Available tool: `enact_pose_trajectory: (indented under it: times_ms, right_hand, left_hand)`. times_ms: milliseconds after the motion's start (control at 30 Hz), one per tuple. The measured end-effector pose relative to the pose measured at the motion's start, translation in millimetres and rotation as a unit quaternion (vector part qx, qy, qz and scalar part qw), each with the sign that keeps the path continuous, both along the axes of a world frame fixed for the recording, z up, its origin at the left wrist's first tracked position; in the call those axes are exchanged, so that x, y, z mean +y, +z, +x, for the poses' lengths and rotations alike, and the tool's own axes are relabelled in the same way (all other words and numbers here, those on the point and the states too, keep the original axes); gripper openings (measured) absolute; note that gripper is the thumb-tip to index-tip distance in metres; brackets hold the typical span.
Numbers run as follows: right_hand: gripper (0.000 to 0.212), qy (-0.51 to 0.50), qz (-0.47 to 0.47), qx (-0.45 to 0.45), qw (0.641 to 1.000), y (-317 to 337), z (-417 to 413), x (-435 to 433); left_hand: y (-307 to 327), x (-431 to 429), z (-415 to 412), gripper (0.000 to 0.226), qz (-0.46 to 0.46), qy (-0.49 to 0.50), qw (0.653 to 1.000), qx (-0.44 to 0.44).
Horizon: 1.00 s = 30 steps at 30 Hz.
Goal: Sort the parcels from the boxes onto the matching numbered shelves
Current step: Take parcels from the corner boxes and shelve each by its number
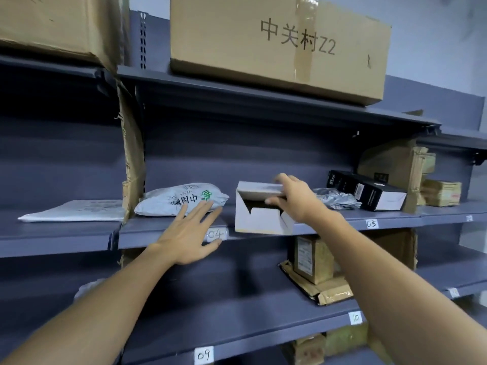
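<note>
At the front lip of the grey-blue metal shelf (163, 227) is the open-flapped white cardboard box (257, 219), seemingly overhanging it, between a white plastic mailer bag (181, 198) and a crumpled silver pouch (334, 197). The right hand (295, 200) pinches its top flap; the left hand (188, 233) hovers flat, fingers spread, beside the mailer. I'd slide the box well back, leaving the handwritten "04" tag (217, 234) readable.

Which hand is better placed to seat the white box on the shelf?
Right, probably. The right hand grips the white cardboard box by its top flap at the shelf front edge; the left hand is open, off the box, by the white mailer bag.
</note>
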State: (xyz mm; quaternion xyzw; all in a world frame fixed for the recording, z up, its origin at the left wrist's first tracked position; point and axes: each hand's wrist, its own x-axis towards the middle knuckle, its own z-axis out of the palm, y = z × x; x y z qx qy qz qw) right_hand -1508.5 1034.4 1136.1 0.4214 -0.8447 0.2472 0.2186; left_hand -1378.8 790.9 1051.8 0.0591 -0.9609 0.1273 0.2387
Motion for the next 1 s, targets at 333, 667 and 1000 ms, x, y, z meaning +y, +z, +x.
enact_pose_trajectory:
  times_ms: [333,667,1000]
  right_hand:
    - [0.045,-0.009,-0.027,-0.027,0.999,-19.9,-24.6,-46.5]
    - [0.048,-0.042,-0.114,0.022,0.992,-54.1,-12.4,-59.0]
    - [0.112,-0.023,0.011,-0.106,0.994,-48.2,-57.2,-82.9]
  left_hand:
    - [-20.6,-12.2,-16.3,0.066,-0.063,-0.009,0.991,0.114]
    - [6.8,-25.9,-4.7,0.109,0.008,-0.045,0.998,-0.044]
    - [4.4,-35.2,-7.3,0.121,-0.003,-0.014,1.0,-0.006]
